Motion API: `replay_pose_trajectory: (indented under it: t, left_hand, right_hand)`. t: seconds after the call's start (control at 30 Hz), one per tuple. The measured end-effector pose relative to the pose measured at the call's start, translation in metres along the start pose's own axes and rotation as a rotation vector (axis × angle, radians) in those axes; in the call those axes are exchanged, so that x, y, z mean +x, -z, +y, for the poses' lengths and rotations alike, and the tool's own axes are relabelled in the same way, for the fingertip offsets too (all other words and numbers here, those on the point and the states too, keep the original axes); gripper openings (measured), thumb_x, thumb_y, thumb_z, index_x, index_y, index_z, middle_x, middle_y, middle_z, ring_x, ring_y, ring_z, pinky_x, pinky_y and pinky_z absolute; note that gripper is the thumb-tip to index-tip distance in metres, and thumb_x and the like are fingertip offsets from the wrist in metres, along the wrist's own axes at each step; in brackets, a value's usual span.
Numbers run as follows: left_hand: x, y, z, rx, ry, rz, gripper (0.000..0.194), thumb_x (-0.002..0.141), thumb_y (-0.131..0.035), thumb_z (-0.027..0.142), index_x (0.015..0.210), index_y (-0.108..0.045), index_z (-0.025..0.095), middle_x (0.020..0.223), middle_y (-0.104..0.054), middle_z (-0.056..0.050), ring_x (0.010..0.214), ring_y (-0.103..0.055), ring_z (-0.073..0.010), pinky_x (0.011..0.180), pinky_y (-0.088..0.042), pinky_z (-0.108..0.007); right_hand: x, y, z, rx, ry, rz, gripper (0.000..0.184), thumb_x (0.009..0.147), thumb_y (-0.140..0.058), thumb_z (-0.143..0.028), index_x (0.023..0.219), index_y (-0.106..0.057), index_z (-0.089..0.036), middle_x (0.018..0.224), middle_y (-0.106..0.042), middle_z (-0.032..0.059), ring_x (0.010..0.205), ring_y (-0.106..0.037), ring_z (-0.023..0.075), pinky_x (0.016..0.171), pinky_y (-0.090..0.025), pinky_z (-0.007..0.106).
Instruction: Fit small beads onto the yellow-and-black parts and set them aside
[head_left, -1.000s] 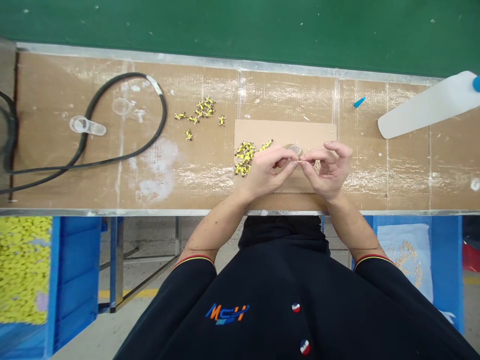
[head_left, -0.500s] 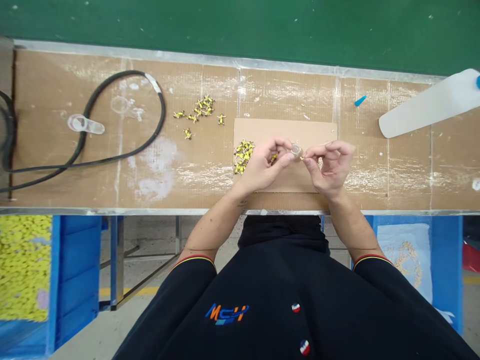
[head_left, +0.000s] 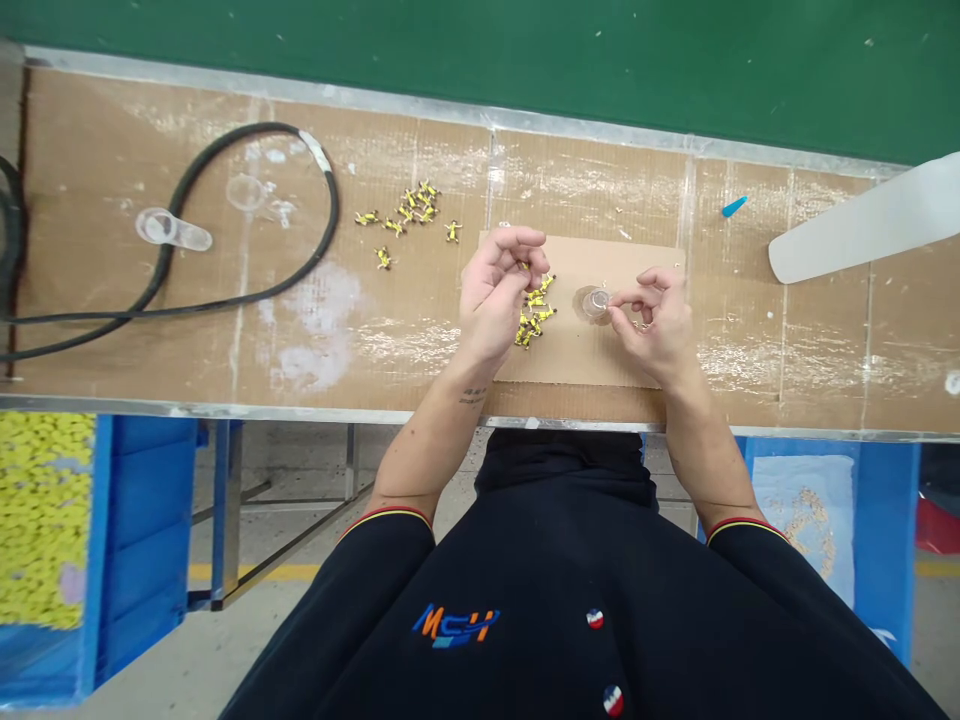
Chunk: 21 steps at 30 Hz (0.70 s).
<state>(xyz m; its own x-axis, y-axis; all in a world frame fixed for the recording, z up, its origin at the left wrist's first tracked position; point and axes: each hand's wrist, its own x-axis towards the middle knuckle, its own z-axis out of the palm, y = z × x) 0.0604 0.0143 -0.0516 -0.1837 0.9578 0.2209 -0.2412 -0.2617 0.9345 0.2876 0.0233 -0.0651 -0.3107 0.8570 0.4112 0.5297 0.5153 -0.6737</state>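
Note:
My left hand (head_left: pixel 495 290) hovers over a heap of small yellow parts (head_left: pixel 534 312) on a cardboard sheet (head_left: pixel 592 350), fingers curled in a pinch; what they hold, if anything, is hidden. My right hand (head_left: pixel 654 322) rests on the sheet just right of a small clear round cap (head_left: pixel 596 302), thumb and forefinger pinched on a tiny piece that touches the cap's edge. A second scatter of yellow parts (head_left: pixel 409 215) lies to the left, apart from both hands.
A black cable (head_left: pixel 225 170) loops over the left of the cardboard-covered bench (head_left: pixel 300 330), near a clear plastic spoon (head_left: pixel 169 230). A white paddle-shaped piece (head_left: pixel 862 230) and a blue tip (head_left: pixel 735 206) lie at the right. Blue bins (head_left: pixel 142 540) with yellow parts stand below.
The hands, which met in front of me over the clear cap, have parted. My left hand moved left and up over the yellow heap; my right stays by the cap.

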Motion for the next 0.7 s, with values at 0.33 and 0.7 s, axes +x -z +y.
replay_pose_trajectory:
  t: [0.33, 0.7]
  left_hand:
    - [-0.003, 0.002, -0.005, 0.182, -0.047, 0.000, 0.021, 0.094, -0.062, 0.035, 0.113, -0.067, 0.027, 0.110, -0.071, -0.005, 0.086, -0.068, -0.0140, 0.080, -0.060, -0.032]
    - [-0.016, -0.012, -0.004, -0.090, 0.130, -0.182, 0.047, 0.080, -0.089, 0.051, 0.114, -0.070, 0.025, 0.101, -0.069, -0.002, 0.094, -0.079, -0.0158, 0.097, -0.066, -0.034]
  right_hand:
    - [0.001, 0.001, -0.004, 0.083, -0.027, 0.008, 0.039, 0.094, -0.070, -0.042, 0.114, -0.040, -0.027, 0.084, -0.072, -0.0037, 0.065, -0.063, 0.0132, 0.058, -0.052, 0.031]
    - [0.002, 0.003, -0.013, 0.453, 0.007, 0.178, 0.049, 0.094, -0.073, -0.052, 0.119, -0.035, -0.035, 0.083, -0.066, -0.0063, 0.063, -0.061, 0.0146, 0.055, -0.052, 0.032]
